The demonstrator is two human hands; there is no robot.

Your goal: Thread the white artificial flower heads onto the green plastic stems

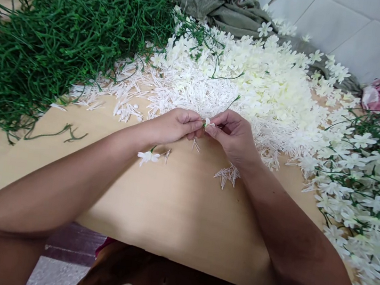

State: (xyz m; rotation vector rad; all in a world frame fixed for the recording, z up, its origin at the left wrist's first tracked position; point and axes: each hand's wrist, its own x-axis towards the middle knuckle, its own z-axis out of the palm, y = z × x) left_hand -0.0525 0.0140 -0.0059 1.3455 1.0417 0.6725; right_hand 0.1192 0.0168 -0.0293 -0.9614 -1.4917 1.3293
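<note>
My left hand (181, 124) and my right hand (232, 132) meet above the middle of the table, both closed in a fingertip pinch. Between their fingertips is a small white artificial flower (207, 122) with a bit of green at its base; the fingers hide most of it. A green stem tip (233, 102) pokes up behind my right hand, and I cannot tell whether it belongs to this flower. Below my left wrist lies a white flower with a green stem (148, 156). Several thin white sticks (227, 175) lie beneath my right wrist.
Green plastic stems (86, 27) are heaped at the left. Behind my hands spread white sticks (194, 90) and loose cream blossoms (275, 74). Stemmed white flowers (377, 204) pile up along the right. Grey-green cloth (227, 12) and a tiled wall (336, 21) are at the back.
</note>
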